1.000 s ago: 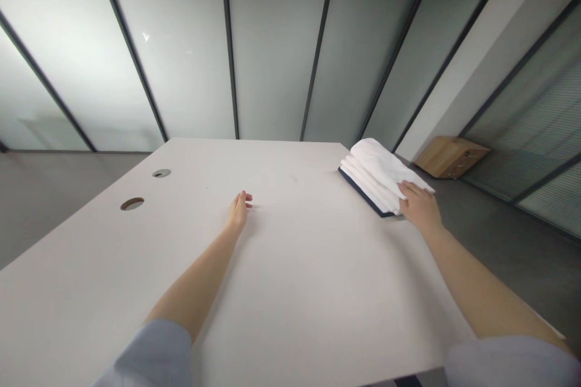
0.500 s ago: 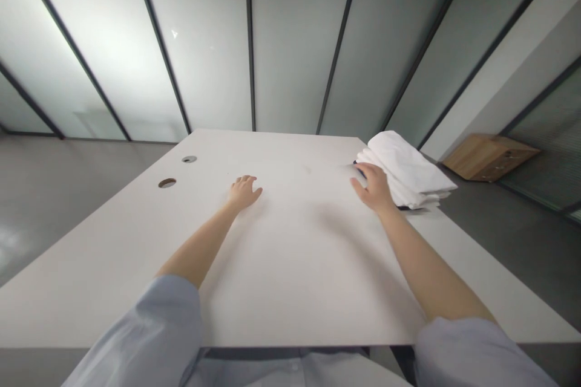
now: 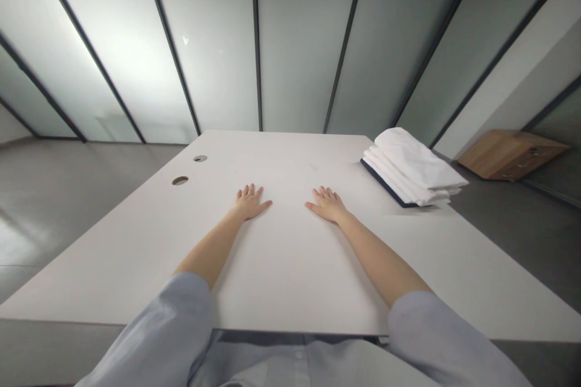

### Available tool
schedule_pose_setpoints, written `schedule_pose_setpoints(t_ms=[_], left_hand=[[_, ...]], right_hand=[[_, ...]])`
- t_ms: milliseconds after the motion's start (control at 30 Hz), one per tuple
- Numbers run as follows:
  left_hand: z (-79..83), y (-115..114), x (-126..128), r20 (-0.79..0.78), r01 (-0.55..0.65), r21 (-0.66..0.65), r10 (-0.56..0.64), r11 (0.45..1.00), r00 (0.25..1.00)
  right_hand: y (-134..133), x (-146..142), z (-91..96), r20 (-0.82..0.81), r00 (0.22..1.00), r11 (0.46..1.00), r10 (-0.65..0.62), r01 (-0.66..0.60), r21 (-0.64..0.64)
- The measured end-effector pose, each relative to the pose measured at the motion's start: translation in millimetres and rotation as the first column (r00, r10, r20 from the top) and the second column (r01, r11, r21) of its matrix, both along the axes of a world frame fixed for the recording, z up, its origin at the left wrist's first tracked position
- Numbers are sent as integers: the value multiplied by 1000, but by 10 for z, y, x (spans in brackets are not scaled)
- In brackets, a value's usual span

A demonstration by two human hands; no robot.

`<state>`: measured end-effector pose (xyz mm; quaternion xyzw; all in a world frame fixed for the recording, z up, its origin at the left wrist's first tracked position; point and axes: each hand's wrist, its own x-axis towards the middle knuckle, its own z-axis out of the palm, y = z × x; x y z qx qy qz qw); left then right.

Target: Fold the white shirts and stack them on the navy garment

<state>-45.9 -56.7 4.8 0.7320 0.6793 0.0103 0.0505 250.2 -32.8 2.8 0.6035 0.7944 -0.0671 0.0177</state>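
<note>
My left hand (image 3: 250,202) lies flat, palm down, on the white table (image 3: 290,254), fingers spread and holding nothing. My right hand (image 3: 327,204) lies flat beside it in the same way, a short gap between the two. A stack of folded white cloth (image 3: 413,166) with a dark blue piece at the bottom sits at the table's far right, well apart from my right hand. Light blue sleeves cover both my upper arms.
Two round cable holes (image 3: 180,181) pierce the table at the far left. Frosted glass panels with dark frames stand behind the table. A low wooden cabinet (image 3: 511,153) sits on the grey floor at the right.
My right hand has left the folded cloth stack and moved left to the table's middle, now flat. My left hand has spread flat. The view has shifted right to centre the table.
</note>
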Motion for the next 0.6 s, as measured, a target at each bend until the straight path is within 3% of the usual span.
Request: schedule_pose_setpoints(t_ms=[600], left_hand=[[-30,30,-5,-6,4,8,-4,1000,1000]], right_hand=[[20,-14,-18,6,1000,1000,-6,6,-7]])
